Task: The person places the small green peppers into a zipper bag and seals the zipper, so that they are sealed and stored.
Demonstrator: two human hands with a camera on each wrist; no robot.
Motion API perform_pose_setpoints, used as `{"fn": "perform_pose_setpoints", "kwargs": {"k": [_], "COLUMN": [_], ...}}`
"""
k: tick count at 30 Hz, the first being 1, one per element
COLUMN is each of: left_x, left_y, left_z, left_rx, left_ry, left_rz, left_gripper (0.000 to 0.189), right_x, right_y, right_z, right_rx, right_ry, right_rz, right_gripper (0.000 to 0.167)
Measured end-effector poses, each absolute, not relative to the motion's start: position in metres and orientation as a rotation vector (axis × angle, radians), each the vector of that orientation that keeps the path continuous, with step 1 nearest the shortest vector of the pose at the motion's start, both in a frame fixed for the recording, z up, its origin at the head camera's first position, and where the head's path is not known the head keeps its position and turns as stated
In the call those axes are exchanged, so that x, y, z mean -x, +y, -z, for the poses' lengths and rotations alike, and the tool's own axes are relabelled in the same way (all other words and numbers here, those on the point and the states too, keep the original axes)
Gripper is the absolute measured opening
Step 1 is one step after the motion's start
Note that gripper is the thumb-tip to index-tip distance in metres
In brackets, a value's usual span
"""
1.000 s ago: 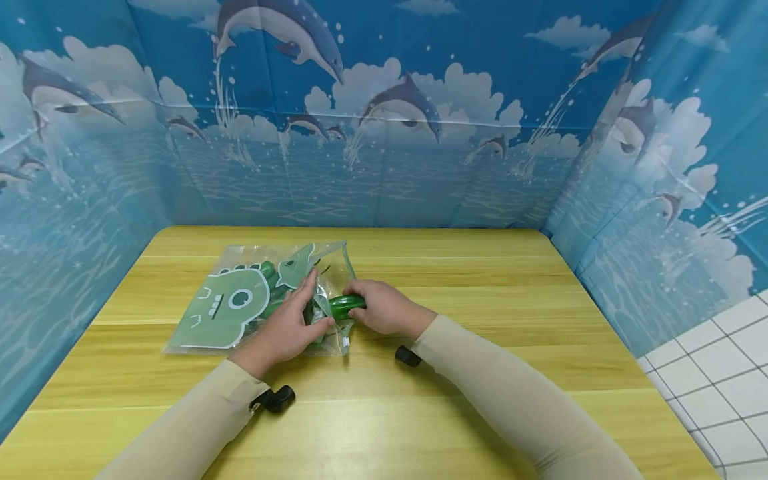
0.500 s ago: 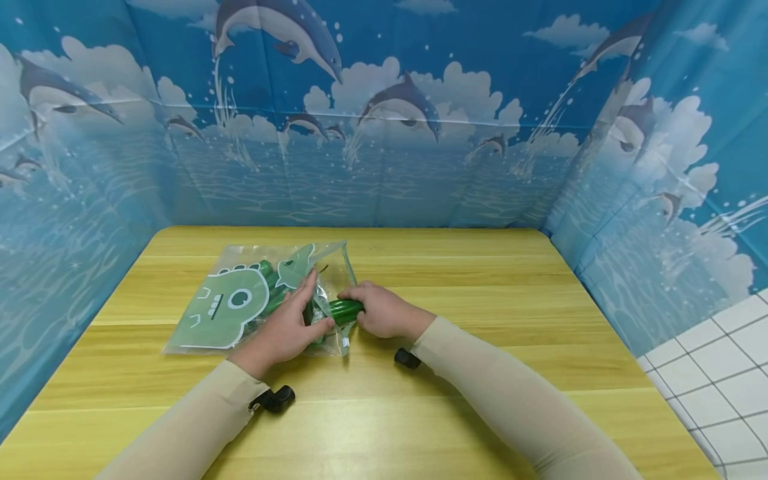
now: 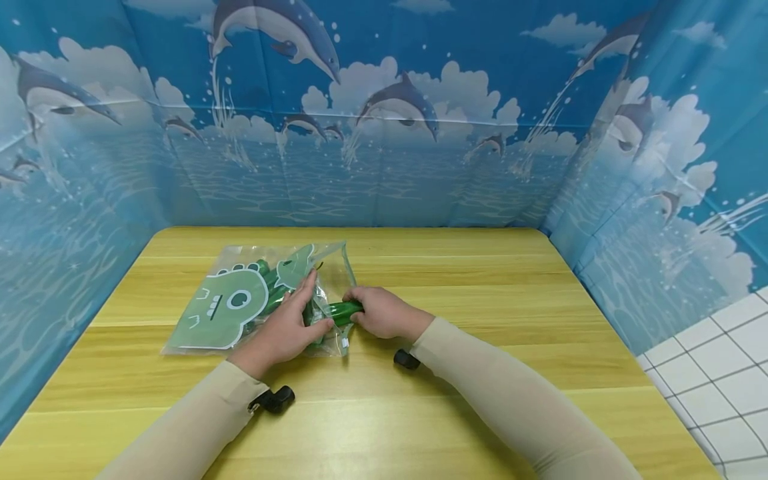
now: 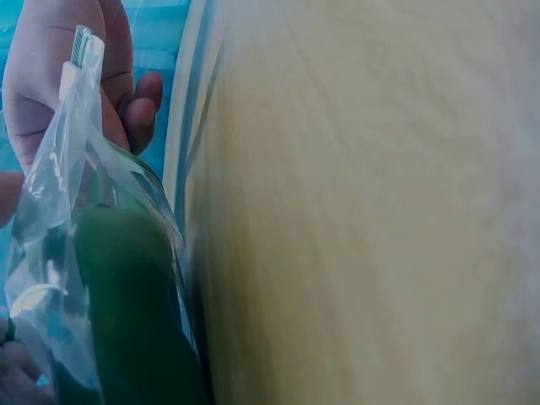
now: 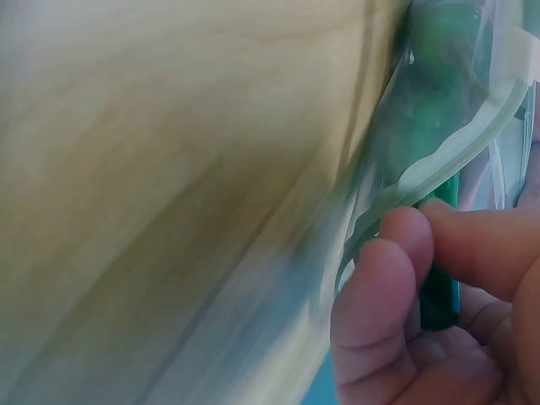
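A clear zip bag [image 3: 219,320] with a green cartoon dinosaur print lies at the table's left, its mouth toward the right. Several green vegetables [image 3: 273,300] show through the plastic. My left hand [image 3: 285,340] rests on the bag near its mouth, fingers straight and thumb spread. At the opening, my right hand [image 3: 384,313] grips the end of a long glossy green vegetable [image 3: 343,311], whose other end is inside the bag. In the right wrist view, curled fingers [image 5: 375,295] overlap the zip strip [image 5: 460,160], and the vegetable's dark end [image 5: 440,304] shows below the thumb.
The wooden table [image 3: 480,287] extends right and forward of the bag. A blue dolphin-print curtain [image 3: 384,180] hangs behind it and along both sides. White tiles [image 3: 720,373] show at the lower right. Each wrist carries a black camera mount [image 3: 276,400].
My right hand has shifted its grip slightly on the vegetable. The green contents of the bag have slid a little left. My left hand has stayed in place on the bag.
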State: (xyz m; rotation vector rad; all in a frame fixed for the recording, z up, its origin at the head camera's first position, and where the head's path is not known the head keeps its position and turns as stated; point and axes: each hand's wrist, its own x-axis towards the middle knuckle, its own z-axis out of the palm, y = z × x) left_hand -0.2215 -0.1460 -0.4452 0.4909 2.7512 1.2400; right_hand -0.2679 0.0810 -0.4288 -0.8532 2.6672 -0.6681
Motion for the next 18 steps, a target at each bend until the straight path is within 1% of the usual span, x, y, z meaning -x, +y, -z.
{"fn": "perform_pose_setpoints", "kwargs": {"k": [4,6,14,18], "left_x": [0.2221,0.2217,0.2191,0.2189], "left_y": [-0.1465,-0.1463,-0.1455,-0.1451], "left_z": [0.4461,0.4451,0.4408,0.4412], "left_rx": [-0.493,-0.493,-0.485,-0.485], "left_ry": [2.764,2.761,2.737,2.737], "left_rz": [-1.219,-1.22,-1.227,-1.232], "left_gripper": [0.099,0.099,0.099,0.099], "right_x": [0.2681,0.2683,0.2696,0.2685], "right_y": [0.0819,0.0827,0.0828,0.0819], "right_z": [0.4291,0.4292,0.4296,0.4288], "right_rx": [0.855,0.85,0.837,0.852], "right_ry": [2.698,2.712,2.714,2.711], "right_rz": [0.648,0.635,0.611,0.586], "right_gripper": [0.021,0.021,0.035,0.036]}}
